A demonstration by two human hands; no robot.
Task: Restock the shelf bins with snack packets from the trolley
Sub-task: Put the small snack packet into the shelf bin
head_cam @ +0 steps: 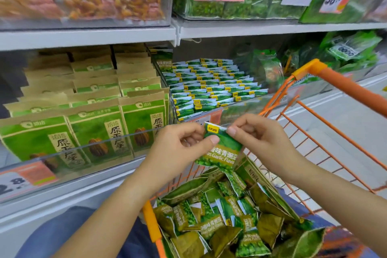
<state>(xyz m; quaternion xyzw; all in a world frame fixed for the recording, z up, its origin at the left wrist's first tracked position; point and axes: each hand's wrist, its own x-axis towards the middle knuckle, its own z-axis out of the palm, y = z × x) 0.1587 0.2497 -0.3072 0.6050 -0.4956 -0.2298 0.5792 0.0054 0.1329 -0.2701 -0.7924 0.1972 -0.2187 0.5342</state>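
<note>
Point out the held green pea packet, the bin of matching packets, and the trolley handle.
Green pea packet (pixel 219 148): head view, middle of its front.
Bin of matching packets (pixel 209 88): head view, on the rows inside.
Trolley handle (pixel 345 86): head view, orange bar.

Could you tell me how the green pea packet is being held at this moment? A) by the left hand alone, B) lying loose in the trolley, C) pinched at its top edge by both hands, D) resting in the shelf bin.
C: the left hand and right hand both pinch the top of the green pea packet, above the trolley.
</note>
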